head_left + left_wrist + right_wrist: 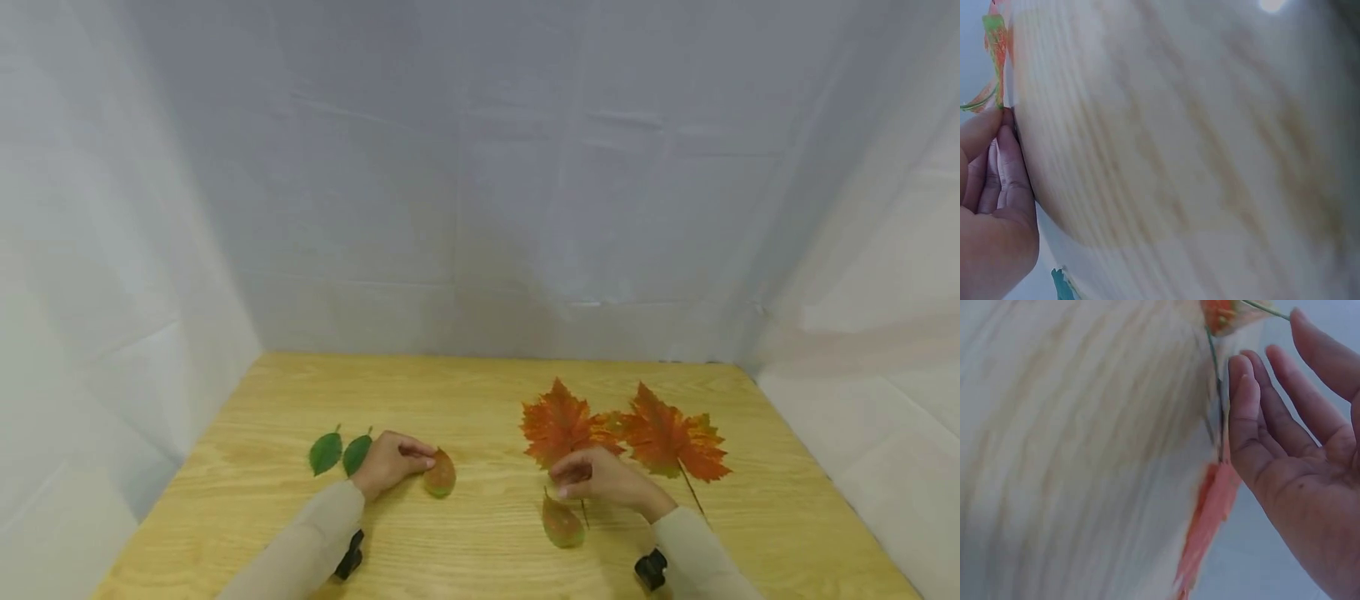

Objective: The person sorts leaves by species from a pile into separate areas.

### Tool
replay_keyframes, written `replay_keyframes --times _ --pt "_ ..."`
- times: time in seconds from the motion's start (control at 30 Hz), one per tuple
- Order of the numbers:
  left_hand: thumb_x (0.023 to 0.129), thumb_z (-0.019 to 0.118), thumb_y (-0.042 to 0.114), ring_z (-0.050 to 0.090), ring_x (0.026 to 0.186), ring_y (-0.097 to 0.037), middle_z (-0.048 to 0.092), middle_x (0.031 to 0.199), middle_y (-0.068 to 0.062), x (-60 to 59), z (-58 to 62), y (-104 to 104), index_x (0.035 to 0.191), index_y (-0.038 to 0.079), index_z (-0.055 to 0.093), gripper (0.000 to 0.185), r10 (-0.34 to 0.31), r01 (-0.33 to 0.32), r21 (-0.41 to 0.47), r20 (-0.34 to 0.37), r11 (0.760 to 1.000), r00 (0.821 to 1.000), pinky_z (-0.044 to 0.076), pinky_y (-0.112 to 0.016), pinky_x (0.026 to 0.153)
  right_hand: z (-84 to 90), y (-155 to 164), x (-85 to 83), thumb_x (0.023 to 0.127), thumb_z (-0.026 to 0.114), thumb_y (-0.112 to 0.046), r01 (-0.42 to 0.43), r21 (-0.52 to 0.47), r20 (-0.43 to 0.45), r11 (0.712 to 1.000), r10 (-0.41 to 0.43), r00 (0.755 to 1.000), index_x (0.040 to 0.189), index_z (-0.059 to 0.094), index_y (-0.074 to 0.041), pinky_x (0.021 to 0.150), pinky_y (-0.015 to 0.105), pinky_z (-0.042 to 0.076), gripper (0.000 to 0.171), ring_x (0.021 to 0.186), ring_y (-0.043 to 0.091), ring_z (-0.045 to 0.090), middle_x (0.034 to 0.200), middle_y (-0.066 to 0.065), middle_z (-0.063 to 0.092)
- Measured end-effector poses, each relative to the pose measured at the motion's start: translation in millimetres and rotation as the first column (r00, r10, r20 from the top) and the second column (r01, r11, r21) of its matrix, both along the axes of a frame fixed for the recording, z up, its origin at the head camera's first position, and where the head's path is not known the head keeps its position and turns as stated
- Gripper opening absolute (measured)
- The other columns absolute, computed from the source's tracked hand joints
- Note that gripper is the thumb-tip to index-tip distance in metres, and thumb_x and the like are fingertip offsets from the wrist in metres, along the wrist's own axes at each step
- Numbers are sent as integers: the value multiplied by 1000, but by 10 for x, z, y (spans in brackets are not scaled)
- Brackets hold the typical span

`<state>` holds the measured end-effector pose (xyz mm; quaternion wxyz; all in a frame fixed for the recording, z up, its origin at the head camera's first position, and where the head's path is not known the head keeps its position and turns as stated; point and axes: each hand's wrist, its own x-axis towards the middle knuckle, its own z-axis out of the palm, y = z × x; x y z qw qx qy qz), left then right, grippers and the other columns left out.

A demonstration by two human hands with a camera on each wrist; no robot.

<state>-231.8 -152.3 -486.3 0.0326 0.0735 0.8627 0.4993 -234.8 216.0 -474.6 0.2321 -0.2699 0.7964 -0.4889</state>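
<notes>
On the wooden table (480, 392) my left hand (422, 458) pinches the near edge of a small red-green leaf (441, 475) between thumb and fingertips. In the left wrist view the left hand (1004, 122) has thumb and fingers meeting beside that small leaf (994, 62). My right hand (572, 483) lies with fingers relaxed over the stem of an orange maple leaf (558, 423). A second red-green leaf (562, 523) lies just below it. In the right wrist view the right hand (1266, 369) is spread and holds nothing, with a thin stem (1213, 362) and an orange leaf (1210, 512) at its fingertips.
Two green leaves (326, 453) (357, 454) lie just left of my left hand. A second orange maple leaf (673, 437) lies right of the first, its stem pointing toward me. White cloth walls (480, 208) enclose the table on three sides.
</notes>
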Motion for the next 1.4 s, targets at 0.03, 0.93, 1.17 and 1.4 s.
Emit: replay_keyframes --times 0.03,0.93,1.17,1.4 --pt "82 75 12 67 85 -19 73 93 -12 -2 -3 1 96 1 75 18 -10 10 0 -6 1000 1000 55 -31 76 -15 -18 -13 90 68 -13 -14 8 2 1000 14 1000 117 65 3 79 29 55 32 95 19 65 114 18 66" --pt "82 75 11 66 80 -15 72 93 -11 -7 -33 -12 97 2 75 17 3 -4 28 14 1000 1000 54 -28 71 -32 -192 -69 84 73 -12 -86 129 -214 988 112 970 85 75 -8 63 22 53 4 68 4 61 79 -1 71" --pt "82 75 12 66 82 -15 72 92 -11 16 -41 -7 97 1 75 18 -20 19 27 19 999 1000 54 -29 73 87 -376 -96 89 67 -12 -21 37 -164 999 27 986 88 71 -7 64 26 53 7 71 15 62 82 3 69" --pt "82 76 12 66 83 -16 72 93 -11 -6 -44 -16 96 1 75 18 -28 28 28 -21 999 999 54 -29 74 100 -893 -245 92 63 -8 112 -26 -211 993 -115 971 95 69 -3 65 25 52 8 76 13 58 88 5 66"
